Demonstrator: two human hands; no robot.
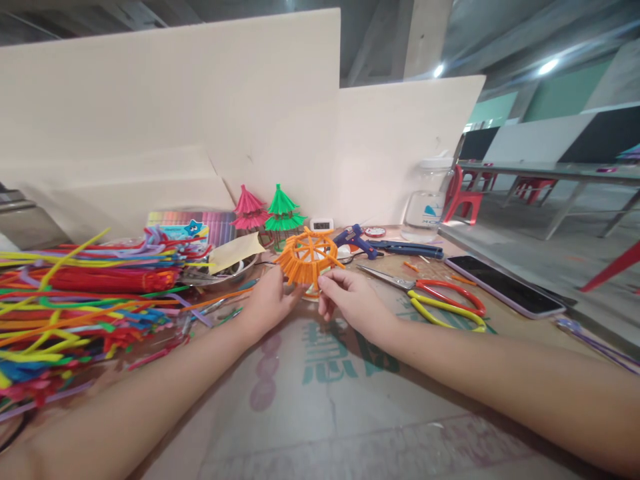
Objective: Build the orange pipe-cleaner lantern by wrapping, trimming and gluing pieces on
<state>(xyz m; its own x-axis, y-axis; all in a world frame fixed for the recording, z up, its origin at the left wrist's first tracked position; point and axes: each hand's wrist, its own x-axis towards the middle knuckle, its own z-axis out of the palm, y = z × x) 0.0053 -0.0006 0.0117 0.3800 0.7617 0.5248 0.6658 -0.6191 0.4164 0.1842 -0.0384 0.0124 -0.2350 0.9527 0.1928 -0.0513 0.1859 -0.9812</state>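
An orange pipe-cleaner frame (312, 248), shaped like a small roof with a spoked ring on top and strips hanging round its rim, sits between my hands. My left hand (270, 300) grips its left lower side, with the fingertips partly hidden behind the strips. At the right front edge my right hand (350, 297) has thumb and fingers pinched on one of the strips. Just behind stand a pink pipe-cleaner pagoda (249, 208) and a green one (280, 208).
A heap of coloured pipe cleaners (90, 300) covers the left side. Scissors (400, 279), yellow-and-red-handled pliers (450, 303), a phone (503, 285), a glue gun (356, 240) and a clear bottle (425, 203) lie or stand to the right. A pale board (165, 100) rises behind.
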